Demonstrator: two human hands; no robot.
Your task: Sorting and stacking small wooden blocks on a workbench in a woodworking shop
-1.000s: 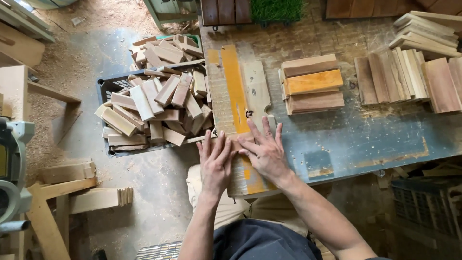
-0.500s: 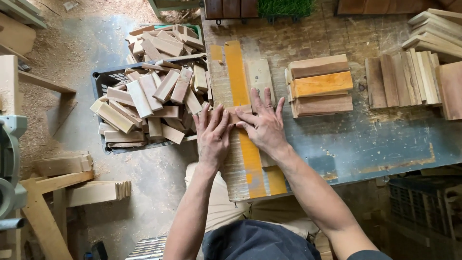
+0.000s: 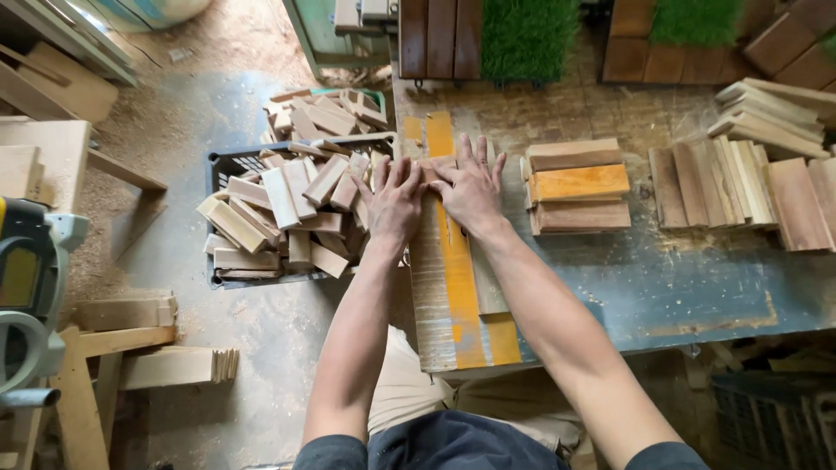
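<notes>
Both my hands lie flat, fingers spread, on a row of long wooden boards (image 3: 453,287) laid side by side on the workbench (image 3: 679,287); one board has an orange-yellow face. My left hand (image 3: 396,202) presses the left boards near the bench's left edge. My right hand (image 3: 471,185) rests beside it on the middle boards, thumbs nearly touching. Neither hand grips anything.
A dark crate (image 3: 287,204) heaped with short wood offcuts stands left of the bench. Stacked wood blocks (image 3: 577,184) and slats (image 3: 740,178) lie to the right. A saw (image 3: 26,296) and lumber (image 3: 157,365) sit at far left, green turf panels (image 3: 529,39) at the back.
Both hands have slid farther away from me along the boards, towards the bench's back; the view has shifted with them.
</notes>
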